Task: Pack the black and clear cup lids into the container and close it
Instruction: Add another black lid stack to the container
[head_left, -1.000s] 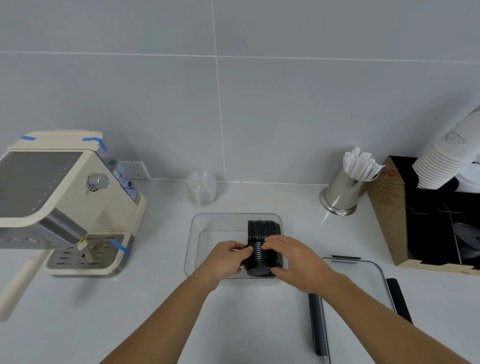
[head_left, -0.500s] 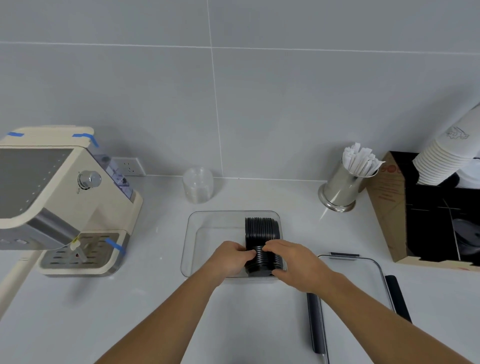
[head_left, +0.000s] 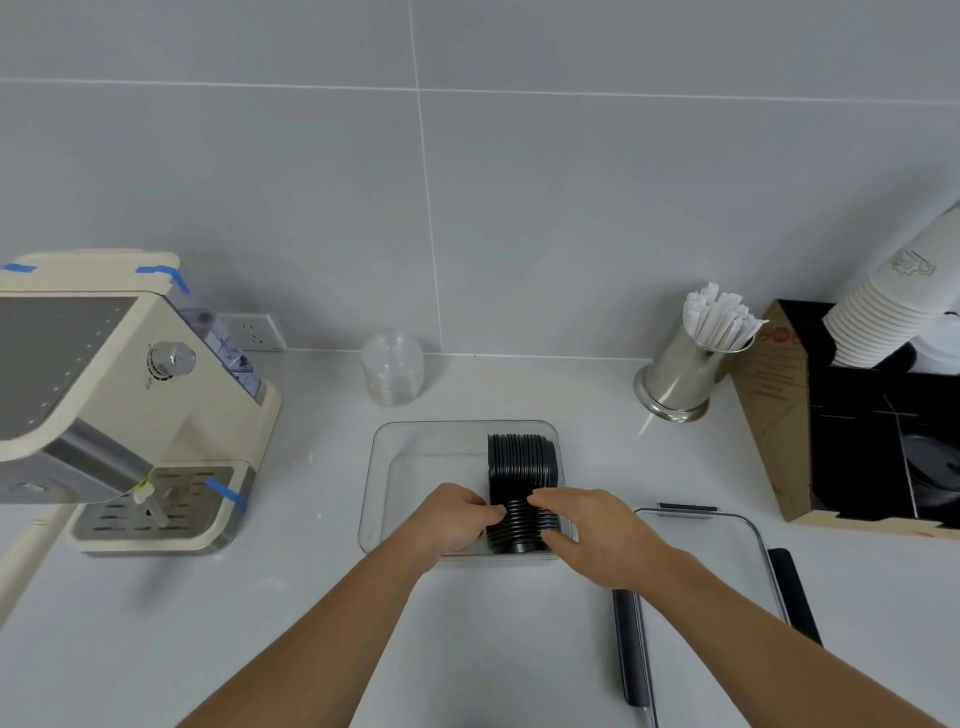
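Here, a row of black lids (head_left: 521, 467) lying on edge inside the clear container (head_left: 382, 467), packed along its right side, long axis running near to far, flat faces turned toward the near and far walls. Left hand (head_left: 453, 517) pressed against the near-left end of the row, fingers (head_left: 493, 512) curled onto the lid rims. Right hand (head_left: 592, 530) laid over the near-right end, fingers (head_left: 545, 501) bent across the top of the rims, thumb low on the near face. Both hands closed on the row from opposite sides, forearms reaching in from the near edge and converging. Left part of the container bare. Stack of clear lids (head_left: 392, 369) upright on the table (head_left: 260, 623), far of the container, well apart. Container lid (head_left: 727, 561) flat on the table just right of the container.
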